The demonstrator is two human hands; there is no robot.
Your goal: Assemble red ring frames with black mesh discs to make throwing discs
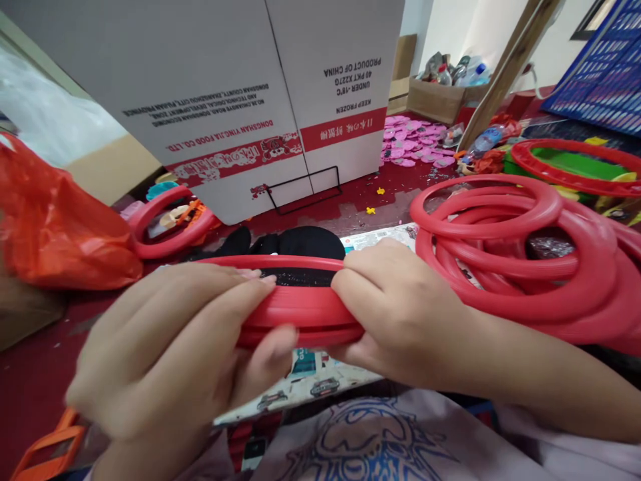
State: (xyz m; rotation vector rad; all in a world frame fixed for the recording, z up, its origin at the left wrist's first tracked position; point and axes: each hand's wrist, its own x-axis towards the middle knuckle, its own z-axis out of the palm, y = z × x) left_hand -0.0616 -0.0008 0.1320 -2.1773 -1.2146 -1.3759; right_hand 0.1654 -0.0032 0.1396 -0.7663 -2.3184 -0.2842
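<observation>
Both of my hands grip one red plastic ring (300, 314) held nearly edge-on in front of my chest. My left hand (175, 347) wraps its near rim from the left, thumb underneath. My right hand (395, 314) clasps the same rim from the right, fingers curled over the top. A strip of black mesh (300, 276) shows inside the ring between my hands. Black fabric (300, 242) lies on the red table just behind the ring.
A pile of red rings (505, 254) lies at the right. A large white carton (240, 100) stands behind. An orange plastic bag (55, 227) is at the left, another red ring (167, 224) beside it. Pink discs (410, 140) lie far back. A printed sheet (305, 381) lies under my hands.
</observation>
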